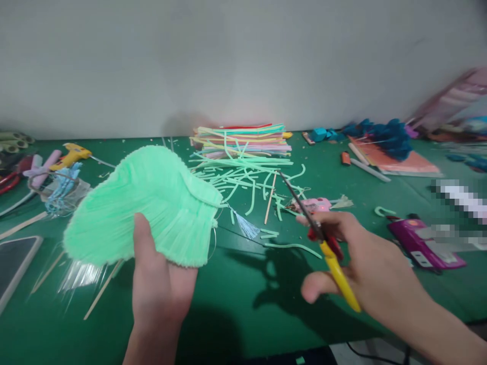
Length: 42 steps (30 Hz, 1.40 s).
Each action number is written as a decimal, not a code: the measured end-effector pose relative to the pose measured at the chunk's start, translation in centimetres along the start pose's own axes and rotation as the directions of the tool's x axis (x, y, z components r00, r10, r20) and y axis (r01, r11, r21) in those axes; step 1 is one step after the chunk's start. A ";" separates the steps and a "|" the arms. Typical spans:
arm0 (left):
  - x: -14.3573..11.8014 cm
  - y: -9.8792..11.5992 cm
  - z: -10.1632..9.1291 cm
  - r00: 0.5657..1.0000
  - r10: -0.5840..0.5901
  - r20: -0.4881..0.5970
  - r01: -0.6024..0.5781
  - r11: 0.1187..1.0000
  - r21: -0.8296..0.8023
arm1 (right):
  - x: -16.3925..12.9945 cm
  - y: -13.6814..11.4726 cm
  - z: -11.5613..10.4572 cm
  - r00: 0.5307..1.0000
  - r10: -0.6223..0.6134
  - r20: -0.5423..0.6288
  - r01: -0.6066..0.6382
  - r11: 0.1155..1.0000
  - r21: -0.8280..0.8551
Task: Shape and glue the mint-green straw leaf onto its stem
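Observation:
My left hand (160,284) holds up a mint-green fuzzy fan shape (140,203) made of pipe cleaners laid side by side, its thumb on the front and the other fingers hidden behind. A pale blue tassel (246,224) hangs near the shape's narrow right end. In my right hand (365,268) is a pair of scissors (337,274) with yellow and red handles, the dark blades pointing up and left, away from the green piece. Whether the blades are parted is hard to make out. Cut green pipe cleaner pieces (243,175) lie scattered behind both hands.
A pile of coloured pipe cleaners (239,142) lies against the wall. At left are a yellow glue gun (72,154) and a dark-screened device (17,266). A pink glue gun (314,204), a purple case (426,243) and dark blue fuzzy pieces (391,139) occupy the right side of the green table (236,309).

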<state>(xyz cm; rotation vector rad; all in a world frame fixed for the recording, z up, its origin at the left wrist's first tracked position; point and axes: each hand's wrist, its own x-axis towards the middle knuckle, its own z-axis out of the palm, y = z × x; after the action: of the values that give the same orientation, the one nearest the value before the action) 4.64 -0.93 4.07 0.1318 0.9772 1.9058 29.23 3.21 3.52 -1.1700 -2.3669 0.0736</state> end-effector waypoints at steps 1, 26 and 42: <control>0.1 0.2 -0.1 1.000 0.000 -0.023 0.001 1.000 0.014 | -0.3 0.9 -0.2 1.000 0.012 0.017 -0.013 1.000 0.009; 2.9 -0.5 -2.0 0.957 -0.273 -0.096 0.290 0.901 0.322 | 3.7 -6.2 7.6 0.976 -0.181 -0.119 0.195 0.973 0.125; 3.2 0.2 -1.9 0.979 -0.182 0.090 0.130 0.904 0.408 | 4.4 -4.1 7.0 0.856 0.066 0.513 -0.517 0.101 0.850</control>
<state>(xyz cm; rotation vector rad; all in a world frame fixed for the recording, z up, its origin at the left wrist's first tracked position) 1.93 0.46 2.00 0.3980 1.2428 1.5111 20.80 5.11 0.30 -0.8573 -1.5054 1.8641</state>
